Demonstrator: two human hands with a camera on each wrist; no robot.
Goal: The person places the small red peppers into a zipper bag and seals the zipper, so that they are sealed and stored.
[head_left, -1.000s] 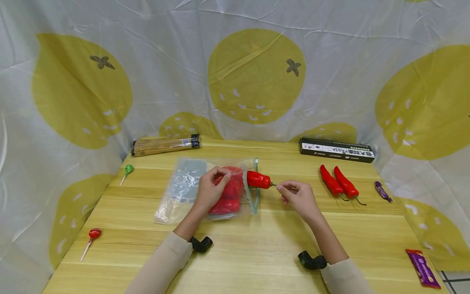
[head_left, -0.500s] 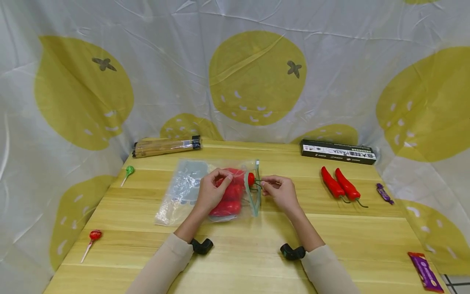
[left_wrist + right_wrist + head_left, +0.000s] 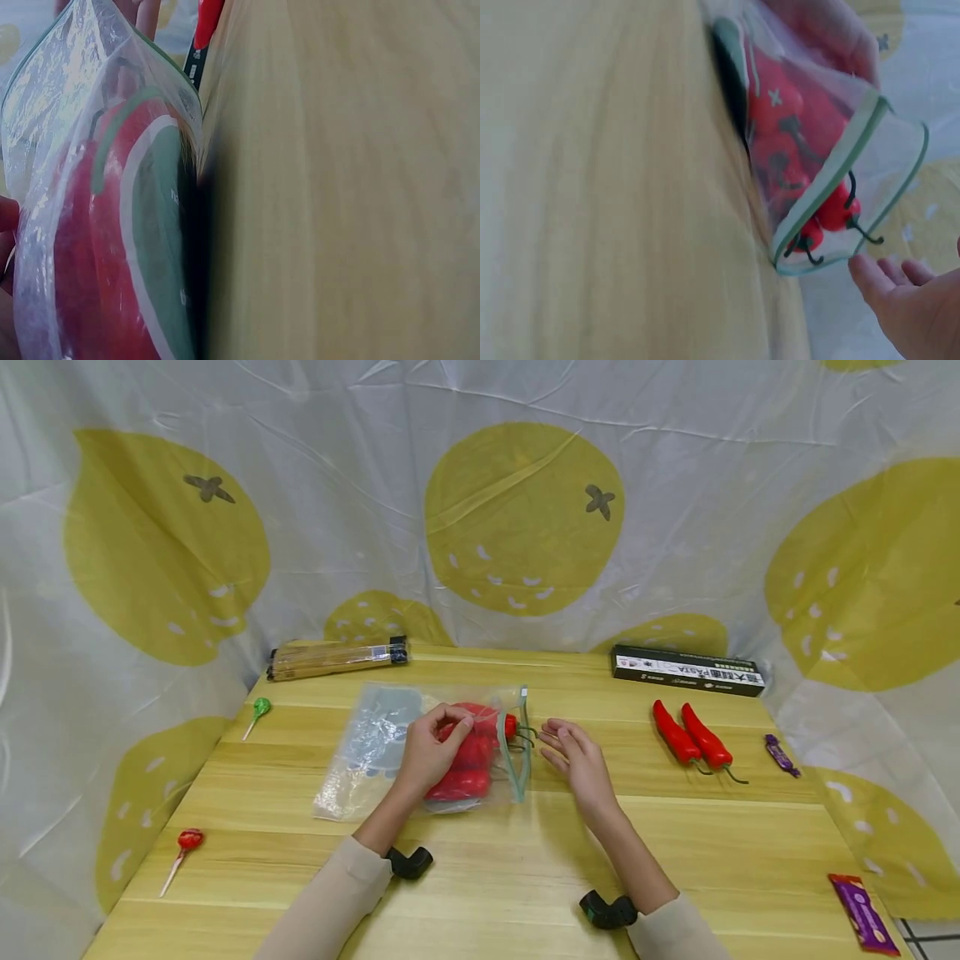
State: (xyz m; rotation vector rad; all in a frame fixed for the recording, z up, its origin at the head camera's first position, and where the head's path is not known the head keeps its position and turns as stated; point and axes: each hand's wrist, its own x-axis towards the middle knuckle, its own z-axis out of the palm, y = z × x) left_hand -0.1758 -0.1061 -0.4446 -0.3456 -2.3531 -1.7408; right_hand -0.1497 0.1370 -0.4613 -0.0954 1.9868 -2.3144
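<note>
A clear zip bag point(image 3: 348, 789) lies on the table with several red chili peppers point(image 3: 465, 764) inside. Its green-edged mouth point(image 3: 829, 176) gapes toward the right, and green stems poke out of it. My left hand point(image 3: 431, 750) pinches the bag's upper film between thumb and fingers, over the peppers. Just right of the mouth is my right hand point(image 3: 583, 768), its fingers loosely extended and holding nothing. The right wrist view shows that palm point(image 3: 922, 311) close beside the stems. Two more chili peppers point(image 3: 677, 735) lie side by side on the right of the table.
A long wrapped bundle point(image 3: 337, 660) and a black pasta box point(image 3: 686, 670) lie along the back. Green point(image 3: 260, 708) and red point(image 3: 190, 841) lollipops are at left. A purple candy point(image 3: 782, 754) and a purple packet point(image 3: 862, 912) lie at right. A lemon-print curtain point(image 3: 525, 518) surrounds the table.
My right hand moved left, pushing a chili pepper into the bag by its stem, then let go and drew back slightly with fingers spread. My left hand has kept its pinch on the bag.
</note>
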